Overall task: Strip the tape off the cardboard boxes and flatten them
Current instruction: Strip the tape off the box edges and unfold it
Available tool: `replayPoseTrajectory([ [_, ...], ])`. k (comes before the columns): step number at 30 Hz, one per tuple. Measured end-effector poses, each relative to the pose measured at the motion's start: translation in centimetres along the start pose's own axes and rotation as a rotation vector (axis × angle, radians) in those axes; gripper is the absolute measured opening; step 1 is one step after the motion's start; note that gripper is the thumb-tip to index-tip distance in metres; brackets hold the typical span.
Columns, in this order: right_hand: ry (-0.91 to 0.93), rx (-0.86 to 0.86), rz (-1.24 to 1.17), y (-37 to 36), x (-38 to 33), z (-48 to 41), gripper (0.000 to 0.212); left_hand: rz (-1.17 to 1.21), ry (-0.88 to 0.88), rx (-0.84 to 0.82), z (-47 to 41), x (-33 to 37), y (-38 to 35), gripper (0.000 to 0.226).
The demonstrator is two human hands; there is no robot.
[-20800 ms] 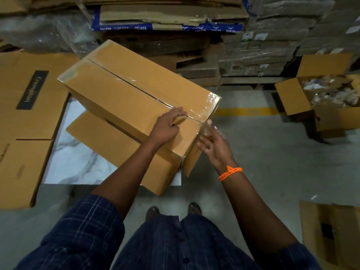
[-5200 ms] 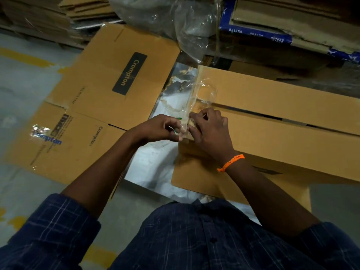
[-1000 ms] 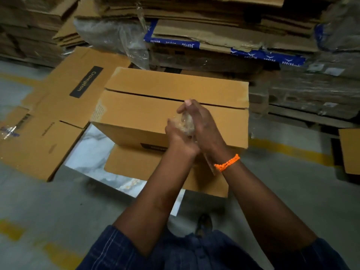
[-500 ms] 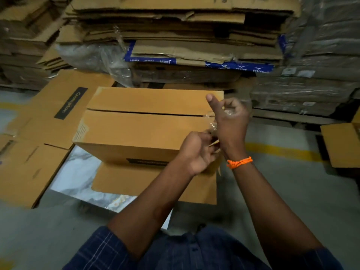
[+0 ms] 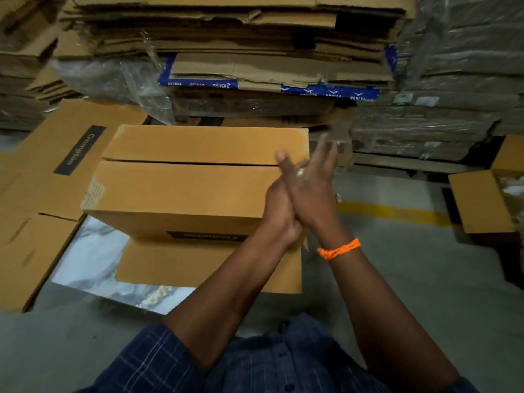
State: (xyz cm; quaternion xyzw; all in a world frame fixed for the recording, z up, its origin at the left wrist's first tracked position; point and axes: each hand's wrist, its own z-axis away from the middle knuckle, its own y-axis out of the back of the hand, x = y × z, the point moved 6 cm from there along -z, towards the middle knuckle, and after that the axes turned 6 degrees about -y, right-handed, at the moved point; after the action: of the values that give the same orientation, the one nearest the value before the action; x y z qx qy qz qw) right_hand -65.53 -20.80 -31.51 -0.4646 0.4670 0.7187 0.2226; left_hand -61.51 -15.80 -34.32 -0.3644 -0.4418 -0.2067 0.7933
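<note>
Both hands are pressed together before us, the right hand (image 5: 309, 185) now splayed wide with a scrap of tape (image 5: 301, 172) stuck to it, the left hand (image 5: 279, 214) curled against its heel; a moment ago they were balling that tape. We judge stripping done on the box (image 5: 184, 180): it sits on the floor ahead, top seam bare and parted, not yet flattened.

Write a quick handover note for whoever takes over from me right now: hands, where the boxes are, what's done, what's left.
Left hand and right hand: pressed together in front of the box, right fingers spread, a bit of clear tape stuck to it.
Box: upright on a flat sheet, top flaps closed, seam bare of tape.
Flattened boxes lie to its left.
Left: shed the tape, check the hidden sides, flatten this box.
</note>
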Motion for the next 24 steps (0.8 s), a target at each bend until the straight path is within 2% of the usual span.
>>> replayPoseTrajectory([
  [2,-0.096,0.016,-0.144,2.1,1.0,-2.0,0.085,-0.028,-0.108,-0.069,1.3,0.0,-2.2,0.034],
  [3,-0.116,0.044,-0.187,3.0,1.5,-2.9,0.074,-0.049,-0.111,-0.053,0.9,-0.1,-2.6,0.032],
  [5,-0.11,0.096,-0.262,4.1,1.8,-3.6,0.056,-0.019,-0.072,-0.064,0.8,0.1,-3.6,0.04],
  [8,0.07,0.127,-0.314,4.4,1.4,-2.2,0.036,0.114,-0.071,-0.122,0.6,0.5,-5.1,0.071],
  [11,0.272,0.009,-0.255,3.9,0.8,0.0,0.033,0.207,-0.114,-0.06,0.4,1.3,-5.0,0.086],
  [13,0.391,-0.012,-0.127,3.4,0.8,1.2,0.03,0.307,-0.011,-0.015,-0.7,0.7,-4.1,0.081],
  [16,0.528,0.127,0.006,4.1,2.3,2.1,0.035,0.401,0.128,-0.107,-2.1,-0.2,-3.5,0.1],
  [18,0.485,0.231,0.05,5.4,4.8,-0.1,0.037,0.436,0.207,-0.216,-1.9,-0.8,-4.5,0.108],
  [21,0.321,0.349,0.142,7.7,8.3,-5.3,0.028,0.09,0.291,-0.403,-1.5,-3.1,-6.3,0.089],
  [24,0.177,0.369,0.195,9.6,10.2,-8.2,0.059,-0.413,0.119,-0.382,-2.6,-2.5,-5.0,0.062],
])
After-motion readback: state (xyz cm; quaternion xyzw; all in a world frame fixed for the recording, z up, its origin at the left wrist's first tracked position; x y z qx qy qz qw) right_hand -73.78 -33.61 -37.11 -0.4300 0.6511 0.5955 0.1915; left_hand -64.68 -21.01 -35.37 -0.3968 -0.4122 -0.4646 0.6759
